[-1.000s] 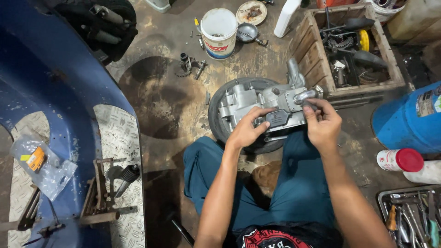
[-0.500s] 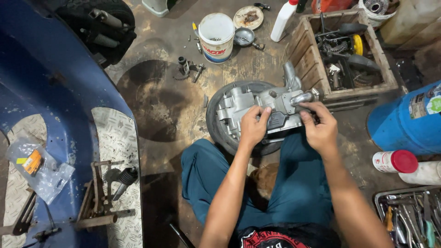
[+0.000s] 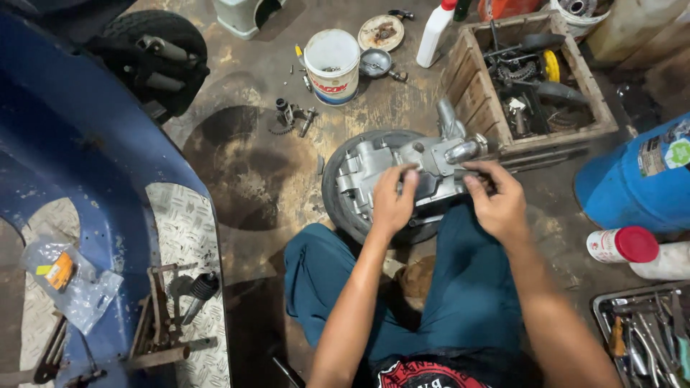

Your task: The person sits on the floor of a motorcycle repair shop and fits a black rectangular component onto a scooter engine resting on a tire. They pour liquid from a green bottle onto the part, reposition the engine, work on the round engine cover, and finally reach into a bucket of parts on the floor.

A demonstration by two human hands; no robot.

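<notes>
Here the left hand [image 3: 392,203] and right hand [image 3: 498,201] both grip the engine casing [image 3: 402,169].

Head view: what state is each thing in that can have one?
Left hand: gripping the engine casing.
Right hand: fingers pinched on the casing's right side.
Engine casing: lying on a tyre.
White bucket: upright, open.
Wooden crate: open, filled with parts.
White bottle: upright, red cap on.

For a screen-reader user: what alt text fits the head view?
Seen from above, a seated person's left hand and right hand grip a grey metal engine part resting on a small tyre on a stained workshop floor. A wooden crate of parts, a white bucket and a blue drum stand nearby.
</notes>
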